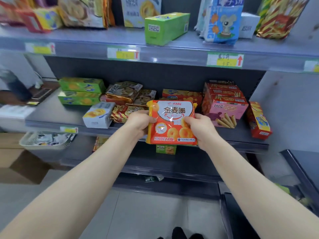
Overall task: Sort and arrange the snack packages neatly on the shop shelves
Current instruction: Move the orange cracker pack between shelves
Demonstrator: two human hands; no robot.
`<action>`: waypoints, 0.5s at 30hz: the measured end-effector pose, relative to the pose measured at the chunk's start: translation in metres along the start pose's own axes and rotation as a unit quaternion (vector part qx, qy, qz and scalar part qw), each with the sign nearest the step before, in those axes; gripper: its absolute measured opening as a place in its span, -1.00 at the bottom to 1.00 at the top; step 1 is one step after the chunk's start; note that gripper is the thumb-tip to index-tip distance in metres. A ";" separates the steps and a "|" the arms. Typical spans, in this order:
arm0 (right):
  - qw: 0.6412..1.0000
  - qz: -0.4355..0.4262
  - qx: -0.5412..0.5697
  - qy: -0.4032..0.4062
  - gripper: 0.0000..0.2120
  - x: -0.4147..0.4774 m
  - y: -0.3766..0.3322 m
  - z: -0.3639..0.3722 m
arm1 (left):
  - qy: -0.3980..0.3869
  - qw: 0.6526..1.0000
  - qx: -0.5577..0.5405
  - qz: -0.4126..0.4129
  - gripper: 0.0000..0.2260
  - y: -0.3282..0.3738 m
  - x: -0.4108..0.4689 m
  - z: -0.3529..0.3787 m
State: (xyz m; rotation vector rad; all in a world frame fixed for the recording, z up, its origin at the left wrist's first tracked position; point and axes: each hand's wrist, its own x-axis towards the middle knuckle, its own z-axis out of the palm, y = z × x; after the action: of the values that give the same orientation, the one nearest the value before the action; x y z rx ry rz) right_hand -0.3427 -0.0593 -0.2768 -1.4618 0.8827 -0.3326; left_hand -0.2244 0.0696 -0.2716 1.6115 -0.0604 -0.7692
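Observation:
An orange ring-biscuit bag (172, 116) is held upright in front of the middle shelf (55, 116). My left hand (139, 123) grips its left edge and my right hand (200, 130) grips its right edge. Behind it on the shelf lie two stacked green boxes (81, 91), a white cake box (98, 115), a heap of brown and red cookie bags (127, 94), a red biscuit box (181, 94), stacked red and pink wafer-stick boxes (224, 104), and a red box (259, 119) standing at the right end.
The upper shelf (103, 40) carries a green box (165, 27) lying askew, a blue koala bag (222, 21) and several other bags. A white basket (46, 140) sits low at the left beside cardboard boxes (15, 163). A dark counter edge (302, 173) juts at lower right.

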 end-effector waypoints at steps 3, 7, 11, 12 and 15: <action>1.000 -0.013 0.005 -0.015 -0.98 -0.018 -0.007 0.036 | 0.024 0.999 -0.025 0.007 -0.72 0.003 -0.012 -0.039; 0.999 -0.030 -0.004 -0.037 -0.94 -0.032 -0.019 0.083 | 0.064 0.997 -0.035 0.027 -0.70 0.008 -0.023 -0.092; 0.996 -0.050 -0.010 -0.068 -0.94 -0.040 -0.032 0.123 | 0.104 0.991 -0.062 0.051 -0.73 0.014 -0.034 -0.138; 0.995 -0.057 -0.010 -0.078 -0.93 -0.040 -0.034 0.131 | 0.112 0.989 -0.073 0.056 -0.73 0.015 -0.037 -0.147; 0.990 -0.078 -0.009 -0.121 -0.91 -0.040 -0.043 0.152 | 0.141 0.984 -0.090 0.067 -0.75 0.018 -0.046 -0.171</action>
State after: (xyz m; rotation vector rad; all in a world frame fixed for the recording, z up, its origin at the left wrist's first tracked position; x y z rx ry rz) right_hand -0.2506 0.0709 -0.2426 -1.5537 0.5801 -0.2573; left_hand -0.1672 0.2349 -0.2370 1.5120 0.1013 -0.4254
